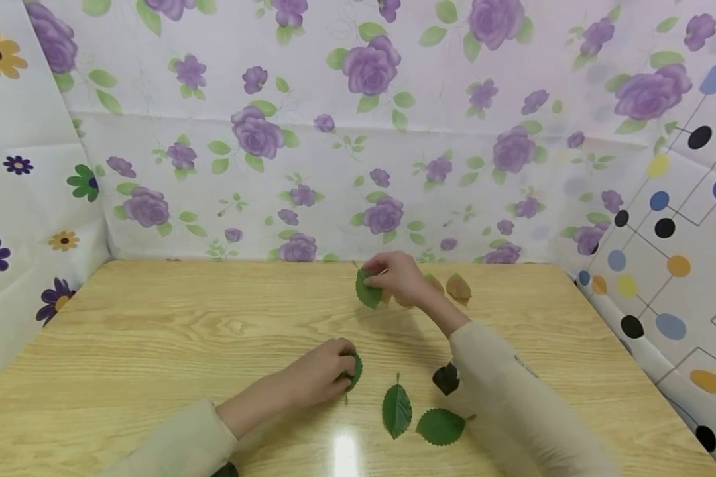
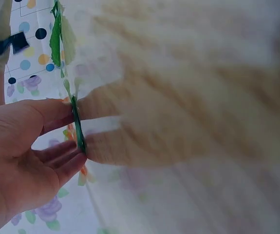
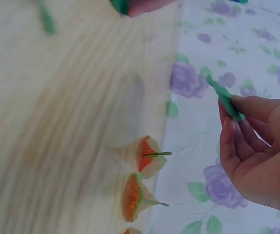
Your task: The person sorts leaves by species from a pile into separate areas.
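Observation:
Toward the back of the table, my right hand (image 1: 398, 277) pinches a green leaf (image 1: 368, 289) between thumb and fingers. In the right wrist view that leaf (image 3: 226, 100) is seen nearly edge-on at the fingertips of the right hand (image 3: 259, 146). Lower and further left, my left hand (image 1: 322, 372) grips another green leaf (image 1: 356, 371), its fingers covering much of it. The left wrist view shows this leaf (image 2: 78, 126) as a thin strip between the left hand's (image 2: 30, 156) thumb and fingers, over the glossy tabletop.
Two green leaves, one upright (image 1: 396, 411) and one sideways (image 1: 441, 426), lie on the wooden table (image 1: 155, 344) near its front. Orange-brown leaves (image 1: 458, 287) lie by the back edge, partly behind the right hand. Floral sheet (image 1: 310, 165) hangs behind; patterned sheets flank both sides.

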### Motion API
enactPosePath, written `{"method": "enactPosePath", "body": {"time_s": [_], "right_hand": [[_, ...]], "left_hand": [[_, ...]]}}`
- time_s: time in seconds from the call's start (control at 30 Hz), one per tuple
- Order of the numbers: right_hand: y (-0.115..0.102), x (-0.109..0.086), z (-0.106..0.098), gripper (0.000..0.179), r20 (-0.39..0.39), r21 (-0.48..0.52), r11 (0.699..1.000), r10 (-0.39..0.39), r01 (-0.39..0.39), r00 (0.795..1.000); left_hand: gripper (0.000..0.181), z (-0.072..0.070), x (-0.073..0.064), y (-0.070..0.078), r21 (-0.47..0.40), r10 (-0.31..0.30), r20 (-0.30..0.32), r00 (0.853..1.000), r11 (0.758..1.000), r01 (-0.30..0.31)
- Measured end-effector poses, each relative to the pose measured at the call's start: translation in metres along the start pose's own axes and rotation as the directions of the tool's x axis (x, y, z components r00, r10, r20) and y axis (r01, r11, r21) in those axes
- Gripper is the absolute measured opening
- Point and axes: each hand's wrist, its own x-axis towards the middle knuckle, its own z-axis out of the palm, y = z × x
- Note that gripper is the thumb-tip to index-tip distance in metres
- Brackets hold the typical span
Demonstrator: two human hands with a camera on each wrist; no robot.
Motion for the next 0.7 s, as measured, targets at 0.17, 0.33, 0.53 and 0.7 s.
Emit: {"method": "enactPosePath", "body": {"time_s": [0.17,0.33,0.53,0.7], "right_hand": [[-0.004,0.016,0.000,0.020,-0.043,0.094,0.992,0.083,-0.079,0.996],[0.000,0.030,0.003,0.022,-0.067,0.188,0.973,0.149,-0.134,0.987],[0.014,0.042,0.011,0.023,-0.065,0.278,0.939,0.227,-0.201,0.972],[0.028,0.050,0.021,0.023,-0.075,0.269,0.944,0.216,-0.189,0.974]], "left_hand": [[0.008,0.003,0.001,0.000,-0.084,-0.035,-0.026,0.999,0.996,0.033],[0.007,0.005,0.002,0.000,-0.124,-0.111,-0.037,0.993,0.987,0.105],[0.023,0.002,0.001,0.002,-0.151,-0.218,-0.015,0.976,0.965,0.213],[0.037,0.001,0.003,0.001,-0.174,-0.256,-0.010,0.967,0.952,0.251]]}}
